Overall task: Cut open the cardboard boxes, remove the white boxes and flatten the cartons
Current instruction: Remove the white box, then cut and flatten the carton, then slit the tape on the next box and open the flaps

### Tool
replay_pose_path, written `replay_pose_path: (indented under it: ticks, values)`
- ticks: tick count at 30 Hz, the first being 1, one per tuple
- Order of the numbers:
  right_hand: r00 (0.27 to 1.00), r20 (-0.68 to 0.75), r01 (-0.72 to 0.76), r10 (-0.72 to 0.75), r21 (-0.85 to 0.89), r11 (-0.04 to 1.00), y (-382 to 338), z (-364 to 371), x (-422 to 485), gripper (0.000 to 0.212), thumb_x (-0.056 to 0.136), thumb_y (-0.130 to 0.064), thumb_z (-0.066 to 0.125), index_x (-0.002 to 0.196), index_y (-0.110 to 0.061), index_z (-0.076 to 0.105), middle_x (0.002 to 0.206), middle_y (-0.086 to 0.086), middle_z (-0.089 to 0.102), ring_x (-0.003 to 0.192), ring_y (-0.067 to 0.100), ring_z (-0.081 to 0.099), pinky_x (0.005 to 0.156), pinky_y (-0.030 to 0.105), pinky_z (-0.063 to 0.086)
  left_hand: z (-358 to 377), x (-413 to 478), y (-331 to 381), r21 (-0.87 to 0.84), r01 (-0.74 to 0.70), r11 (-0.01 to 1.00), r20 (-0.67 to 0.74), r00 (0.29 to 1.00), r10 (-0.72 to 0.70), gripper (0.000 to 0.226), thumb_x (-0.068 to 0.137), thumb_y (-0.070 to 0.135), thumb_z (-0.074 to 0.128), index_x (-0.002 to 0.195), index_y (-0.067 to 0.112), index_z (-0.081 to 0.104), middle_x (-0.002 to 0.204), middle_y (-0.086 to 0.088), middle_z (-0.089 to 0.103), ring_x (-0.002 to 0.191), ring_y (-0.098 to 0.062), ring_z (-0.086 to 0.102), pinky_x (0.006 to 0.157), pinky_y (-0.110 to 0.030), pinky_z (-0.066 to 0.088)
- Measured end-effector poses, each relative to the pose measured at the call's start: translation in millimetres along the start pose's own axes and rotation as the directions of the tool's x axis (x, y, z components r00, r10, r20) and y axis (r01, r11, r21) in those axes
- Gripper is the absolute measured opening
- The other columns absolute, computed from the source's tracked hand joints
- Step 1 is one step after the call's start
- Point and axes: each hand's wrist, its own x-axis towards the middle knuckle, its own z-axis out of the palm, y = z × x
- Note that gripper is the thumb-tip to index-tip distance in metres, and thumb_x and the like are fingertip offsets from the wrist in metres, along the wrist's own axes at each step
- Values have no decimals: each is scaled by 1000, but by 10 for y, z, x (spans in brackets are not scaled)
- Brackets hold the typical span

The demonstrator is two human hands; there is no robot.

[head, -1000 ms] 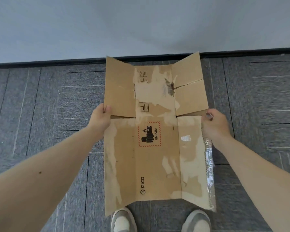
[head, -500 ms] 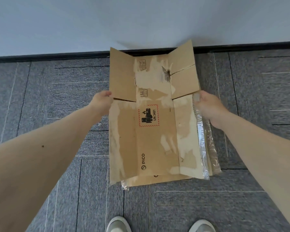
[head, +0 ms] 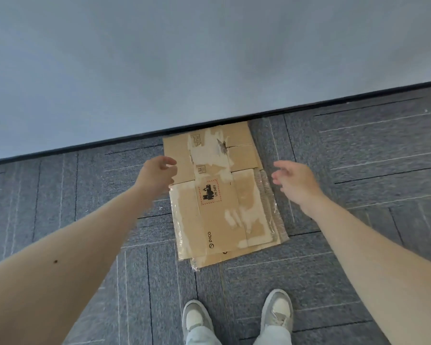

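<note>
Empty and loose-fingered, my left hand (head: pixel 157 176) and right hand (head: pixel 296 183) flank the flattened carton (head: pixel 217 202), light, stiff board I judge best gripped at its long side edges.

Carton (head: pixel 219 220): matt brown cardboard w/ pale torn paper patches; clear tape (head: pixel 268 195) on edge, glossy, crinkly; carpet (head: pixel 358 183) rough gray cloth.

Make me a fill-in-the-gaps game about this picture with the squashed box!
The brand name printed on the flattened carton reads ____.
The red-bordered label says UN ____.
The left hand and right hand are holding ____.
Missing words: PICO; 3481; nothing.
</note>
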Motion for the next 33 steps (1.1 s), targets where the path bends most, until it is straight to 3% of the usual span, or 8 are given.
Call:
replay_pose_path:
  ticks: [4,7,11,15,18,22,28,33]
  values:
    - [994,-92,64,-60,38,997,-643,-668,-1034,21,101,-20,49,101,-18,69,79,-3,66,76,15,65,65,25,49,-237,-884,1140,53,-164,985,81,984,159,8,99,18,58,101,16,65,76,-4,62,62,-17,54,64,-34,50]
    - [980,-176,104,-95,40,994,-1016,-1242,-1813,21,101,-25,52,102,-18,72,86,-8,66,76,2,56,61,17,40,-322,-1611,1993,78,-310,948,140,944,297,10,97,22,59,93,21,68,67,-1,56,56,-15,47,57,-29,44]
    - [937,-335,123,-99,51,991,-1414,-2157,-2969,23,101,-26,52,102,-16,72,80,-3,67,71,6,58,59,17,41,-316,-2767,3067,49,-493,868,265,845,465,11,98,26,59,92,22,67,56,4,49,39,-6,36,43,-21,31]
    - [861,-498,128,-103,17,992,-1613,-3080,-4106,29,101,-25,51,99,-5,72,85,13,72,79,27,65,68,28,50,-212,-4021,3963,-2,-680,733,387,676,628,11,98,29,59,92,24,67,47,8,47,43,-10,37,49,-23,33]
    - [772,-625,132,-114,-17,991,-1597,-3668,-4928,25,101,-25,52,98,-12,73,77,5,71,68,21,64,66,29,51,-81,-4918,4445,-35,-796,604,453,526,720,12,99,27,57,92,23,65,43,9,44,41,-9,36,48,-22,34]
    - [654,-751,114,-88,-17,993,-1420,-4271,-5986,42,100,-30,52,79,4,63,58,13,57,49,17,43,50,29,35,167,-6041,4849,-108,-883,458,494,352,795,16,100,25,56,91,16,65,39,11,41,37,-7,32,44,-17,32]
    - [473,-880,3,-49,-54,999,-891,-4824,-7589,54,100,-35,50,64,6,53,60,22,60,50,30,51,49,34,38,733,-7714,4974,-213,-943,255,525,110,844,20,99,23,59,84,10,66,42,14,42,36,-3,38,42,-14,31]
    - [325,-946,-135,-21,-69,988,-266,-5023,-8886,57,100,-36,49,51,-9,40,46,5,39,49,26,47,52,34,32,1235,-9109,4748,-289,-956,44,551,-128,825,37,98,29,58,65,14,54,49,8,42,45,-7,40,52,-28,31]
